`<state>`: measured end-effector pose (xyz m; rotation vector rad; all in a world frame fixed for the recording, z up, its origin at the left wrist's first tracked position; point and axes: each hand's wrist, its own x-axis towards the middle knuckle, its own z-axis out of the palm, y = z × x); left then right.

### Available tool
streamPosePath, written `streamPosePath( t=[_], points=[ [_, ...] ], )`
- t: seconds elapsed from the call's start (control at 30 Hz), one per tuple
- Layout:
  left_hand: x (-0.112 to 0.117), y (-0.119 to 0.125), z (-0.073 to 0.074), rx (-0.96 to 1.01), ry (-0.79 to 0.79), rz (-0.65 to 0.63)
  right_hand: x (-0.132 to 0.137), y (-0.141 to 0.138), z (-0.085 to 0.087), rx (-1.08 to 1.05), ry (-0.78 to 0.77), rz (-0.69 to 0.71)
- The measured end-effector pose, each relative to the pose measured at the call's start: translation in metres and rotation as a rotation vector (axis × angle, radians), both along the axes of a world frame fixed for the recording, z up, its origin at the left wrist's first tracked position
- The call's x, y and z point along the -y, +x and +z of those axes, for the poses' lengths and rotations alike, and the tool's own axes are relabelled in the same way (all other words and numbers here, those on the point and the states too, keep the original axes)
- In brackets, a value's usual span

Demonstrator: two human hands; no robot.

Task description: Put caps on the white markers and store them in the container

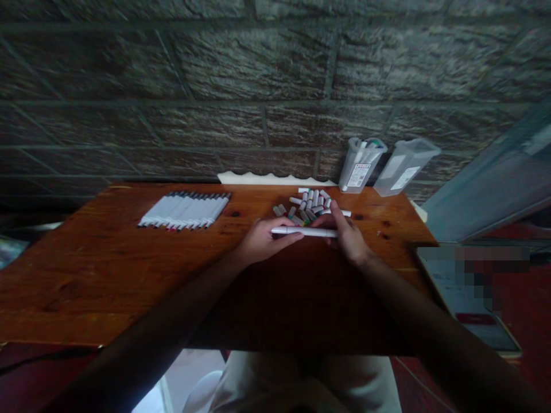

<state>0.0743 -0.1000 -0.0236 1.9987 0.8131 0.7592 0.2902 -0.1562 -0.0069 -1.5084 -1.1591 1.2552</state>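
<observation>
Both my hands hold one white marker (pixel 303 232) level above the wooden table (pixel 107 269). My left hand (pixel 262 240) grips its left end and my right hand (pixel 348 234) grips its right end. Just behind the hands lies a small heap of loose marker caps (pixel 309 205) with coloured tips. A neat row of several white markers (pixel 185 210) lies side by side at the table's back left.
Two clear plastic containers (pixel 360 164) (pixel 404 167) stand at the back right against the brick wall, the left one with a few markers inside. A laptop or tablet (pixel 469 298) lies at the right edge. A white scalloped strip (pixel 267 178) runs along the table's back edge.
</observation>
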Motion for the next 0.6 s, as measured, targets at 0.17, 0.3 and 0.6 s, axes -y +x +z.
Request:
streamPosePath(
  t=[0.17,0.3,0.6],
  points=[
    [-0.0009,0.0011,0.0053,0.086,-0.079,0.061,0.0019,-0.0031,-0.0013,0.011,0.086,0.02],
    [-0.0033,0.0009,0.0064,0.105,-0.094,0.101,0.002,-0.006,-0.0024,0.031,0.153,0.097],
    [-0.0015,0.0026,0.0095,0.075,-0.057,0.109,0.0013,-0.006,-0.0038,0.025,0.163,0.093]
  ],
)
